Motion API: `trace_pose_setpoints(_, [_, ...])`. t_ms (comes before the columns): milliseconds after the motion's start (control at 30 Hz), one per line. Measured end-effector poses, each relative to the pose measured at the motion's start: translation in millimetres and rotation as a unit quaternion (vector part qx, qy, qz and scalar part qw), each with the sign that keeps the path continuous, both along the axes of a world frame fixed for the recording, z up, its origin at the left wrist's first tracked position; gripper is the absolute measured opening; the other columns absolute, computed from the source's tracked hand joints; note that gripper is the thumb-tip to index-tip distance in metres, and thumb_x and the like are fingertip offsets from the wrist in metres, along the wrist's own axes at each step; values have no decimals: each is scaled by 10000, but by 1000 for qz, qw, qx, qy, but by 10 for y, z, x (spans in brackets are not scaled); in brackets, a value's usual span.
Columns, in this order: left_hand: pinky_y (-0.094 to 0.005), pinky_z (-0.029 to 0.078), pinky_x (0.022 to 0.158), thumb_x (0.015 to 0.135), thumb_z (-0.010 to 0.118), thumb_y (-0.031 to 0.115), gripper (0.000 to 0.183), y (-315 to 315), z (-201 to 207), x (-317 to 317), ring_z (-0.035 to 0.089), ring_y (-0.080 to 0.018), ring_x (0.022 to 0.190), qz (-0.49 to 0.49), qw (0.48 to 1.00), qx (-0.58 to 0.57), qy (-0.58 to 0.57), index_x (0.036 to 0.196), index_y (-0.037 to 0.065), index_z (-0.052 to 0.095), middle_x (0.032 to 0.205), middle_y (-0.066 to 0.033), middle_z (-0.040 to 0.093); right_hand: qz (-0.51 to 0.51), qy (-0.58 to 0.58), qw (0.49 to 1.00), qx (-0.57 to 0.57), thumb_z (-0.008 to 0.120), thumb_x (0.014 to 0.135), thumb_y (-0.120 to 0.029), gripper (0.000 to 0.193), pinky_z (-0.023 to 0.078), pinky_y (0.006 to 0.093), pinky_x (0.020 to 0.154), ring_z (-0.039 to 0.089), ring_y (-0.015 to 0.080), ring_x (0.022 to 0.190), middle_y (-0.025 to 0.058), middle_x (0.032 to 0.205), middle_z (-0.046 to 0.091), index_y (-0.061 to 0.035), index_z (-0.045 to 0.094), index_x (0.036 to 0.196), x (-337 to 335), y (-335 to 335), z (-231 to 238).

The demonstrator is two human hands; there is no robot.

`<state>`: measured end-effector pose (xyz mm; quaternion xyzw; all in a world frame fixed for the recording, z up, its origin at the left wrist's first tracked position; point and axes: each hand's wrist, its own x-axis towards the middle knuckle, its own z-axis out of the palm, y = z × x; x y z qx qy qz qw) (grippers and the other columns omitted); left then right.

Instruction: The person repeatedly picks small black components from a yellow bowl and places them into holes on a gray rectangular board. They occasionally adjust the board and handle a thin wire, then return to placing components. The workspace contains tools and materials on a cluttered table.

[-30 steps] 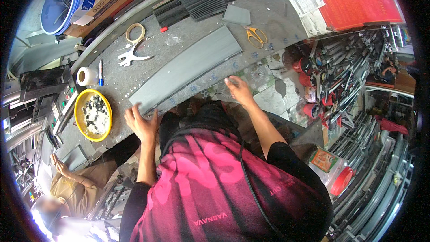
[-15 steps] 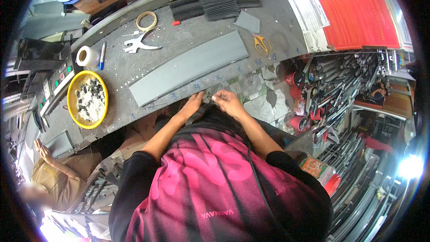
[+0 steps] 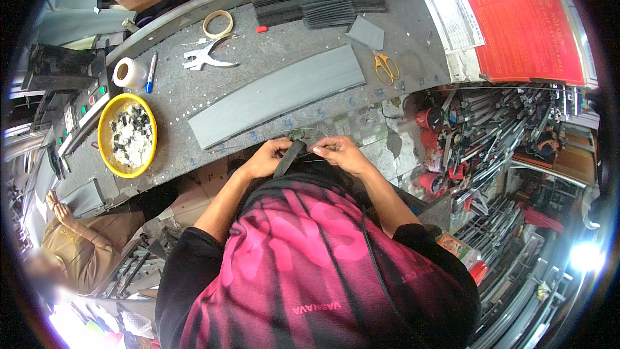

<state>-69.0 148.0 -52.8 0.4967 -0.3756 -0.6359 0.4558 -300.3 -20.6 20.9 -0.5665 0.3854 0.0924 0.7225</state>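
Just off the workbench's near edge, my left hand (image 3: 268, 157) is closed around a narrow dark grey-black strip (image 3: 292, 158), which stands up at a slant before my body. My right hand (image 3: 342, 154) sits beside it on the right, thumb and fingertips pinched on a thin thread-like line (image 3: 312, 153). Where that line ends is too fine to make out. Beyond both hands a long grey flat panel (image 3: 281, 97) lies on the workbench (image 3: 258, 45).
Orange-handled scissors (image 3: 387, 68), a grey offcut (image 3: 365, 31) and black pleated pieces (image 3: 324, 5) lie farther back. Leftward are pliers (image 3: 210, 55), tape (image 3: 217, 24), a marker (image 3: 151, 74), a white roll (image 3: 130, 74) and a yellow basket (image 3: 154, 132). Another person (image 3: 84, 245) is at lower left.
The dark strip now shows in my left hand, where it was not visible before. My right hand has moved slightly right and lower. The whole view has shifted a little.
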Motion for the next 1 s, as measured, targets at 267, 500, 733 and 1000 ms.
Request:
trace_pose_setpoints(267, [-455, 593, 1041, 941, 582, -88, 390, -1, 992, 342, 765, -370, 1177, 105, 953, -78, -273, 1240, 19, 809, 1299, -218, 760, 10, 3, 991, -132, 767, 1100, -274, 268, 490, 265, 719, 597, 53, 791, -33, 918, 761, -37, 852, 1192, 250, 66, -57])
trace_pose_setpoints(500, [-384, 592, 1005, 1034, 733, 122, 317, -281, 728, -22, 773, -265, 1085, 88, 976, -13, -197, 1308, -32, 770, 1218, -173, 814, -118, -117, 980, -108, 765, 1099, -217, 258, 561, 304, 990, 734, 121, 1067, 62, 1117, 851, -11, 844, 1231, 470, 63, -103])
trace_pose_setpoints(733, [-288, 583, 895, 1029, 814, 157, 330, -111, 434, 152, 696, -83, 964, 126, 984, 62, -110, 1300, -27, 777, 1102, -40, 805, -65, -47, 992, -102, 769, 1101, -244, 266, 455, 249, 642, 574, 39, 720, -37, 919, 775, -34, 847, 1245, 412, -16, 1])
trace_pose_setpoints(1000, [-266, 524, 739, 1039, 830, 203, 243, -127, 350, 14, 618, -49, 807, 147, 986, 73, -25, 1176, 3, 844, 881, 32, 746, -76, -82, 994, 2, 727, 1130, -238, 301, 368, 242, 560, 453, 35, 603, -67, 776, 646, -38, 812, 1339, 486, 146, -34])
